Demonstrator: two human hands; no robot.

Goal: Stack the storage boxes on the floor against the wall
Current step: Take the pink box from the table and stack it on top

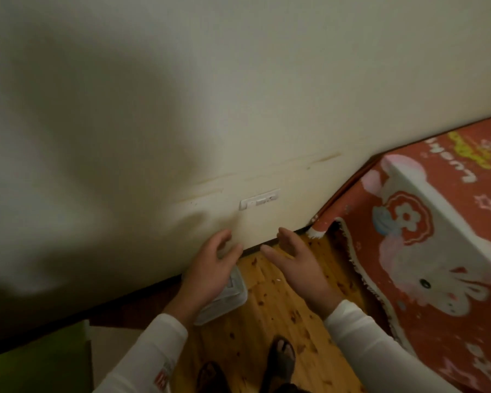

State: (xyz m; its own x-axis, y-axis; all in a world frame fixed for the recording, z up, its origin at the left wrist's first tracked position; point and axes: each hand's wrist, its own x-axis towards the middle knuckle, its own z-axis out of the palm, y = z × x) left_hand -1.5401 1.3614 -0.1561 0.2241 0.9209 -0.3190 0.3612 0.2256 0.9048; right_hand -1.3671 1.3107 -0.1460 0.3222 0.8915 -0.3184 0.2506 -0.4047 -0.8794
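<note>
The clear plastic storage box (228,296) sits on the brown wooden floor (281,313) against the cream wall (238,109), long side along the wall, just under the left hand (210,269), whose grip is loose and empty, with the open, empty right hand (298,265) off to its right.

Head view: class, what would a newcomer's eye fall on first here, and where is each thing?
The red blanket with its cartoon rabbit fills the right side, hanging down toward the wooden floor. At centre, the left hand and right hand reach out open toward the foot of the pale wall. Under the left hand, a clear storage box sits on the floor close by the wall.
</note>
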